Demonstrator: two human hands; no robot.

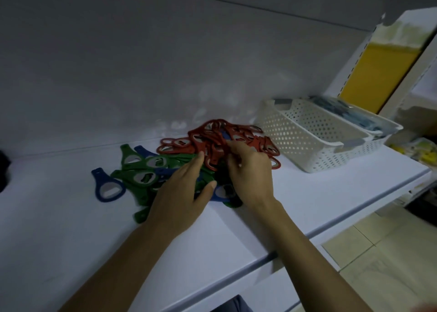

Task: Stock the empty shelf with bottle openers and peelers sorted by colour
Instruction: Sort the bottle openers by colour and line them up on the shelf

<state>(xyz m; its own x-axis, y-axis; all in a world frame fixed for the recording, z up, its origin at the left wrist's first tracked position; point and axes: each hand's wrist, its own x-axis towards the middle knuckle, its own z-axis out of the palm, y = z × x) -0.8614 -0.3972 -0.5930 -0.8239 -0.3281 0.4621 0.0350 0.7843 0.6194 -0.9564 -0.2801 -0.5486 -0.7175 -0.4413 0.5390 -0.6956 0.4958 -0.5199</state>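
Red bottle openers (pixel 212 134) lie heaped at the back of the white shelf (pixel 59 229), with green bottle openers (pixel 127 184) piled just beside them. One blue bottle opener (pixel 99 181) lies apart at the left. Left hand (pixel 182 193) rests flat on the green pile, fingers straight. Right hand (pixel 250 169) has its fingers curled, pinching a red one. White perforated basket (pixel 314 151) stands to the right.

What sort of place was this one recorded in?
Most likely a shop aisle or stockroom: a white metal shelf with a slotted upright, a pile of identical bottle openers in red, green and blue, and white perforated baskets beside them.
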